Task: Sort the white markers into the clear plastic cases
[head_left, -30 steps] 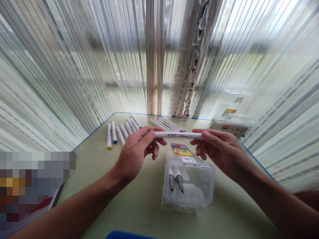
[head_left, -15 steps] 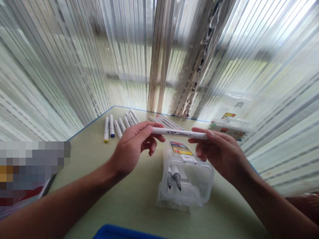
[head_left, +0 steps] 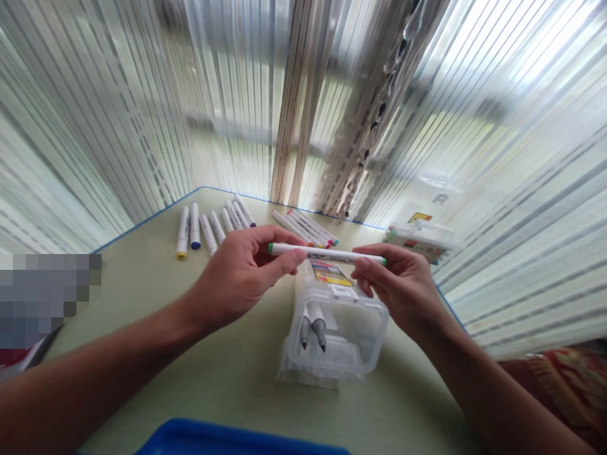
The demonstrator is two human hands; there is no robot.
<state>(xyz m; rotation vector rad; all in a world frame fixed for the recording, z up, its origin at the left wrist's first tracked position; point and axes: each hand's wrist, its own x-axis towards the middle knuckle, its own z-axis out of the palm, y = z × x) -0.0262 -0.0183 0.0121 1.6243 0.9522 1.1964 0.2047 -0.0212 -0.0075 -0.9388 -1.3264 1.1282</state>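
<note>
A white marker with green end caps (head_left: 327, 254) is held level above the table, one end in each hand. My left hand (head_left: 241, 272) pinches its left end between thumb and fingers. My right hand (head_left: 398, 284) pinches the right end. Directly below the marker stands a clear plastic marker box (head_left: 336, 328) with a yellow label and two grey-tipped markers inside.
Several white markers lie in a row (head_left: 208, 224) at the far left of the pale green table (head_left: 227, 373), and another bunch (head_left: 306, 227) lies at the far middle. A second plastic box (head_left: 420, 239) stands far right. A blue object (head_left: 227, 439) sits at the near edge. Vertical blinds surround the table.
The view has shifted, so everything sits lower-left in frame. My fingers have slid along the marker, and its green end caps now show. Both hands keep their hold.
</note>
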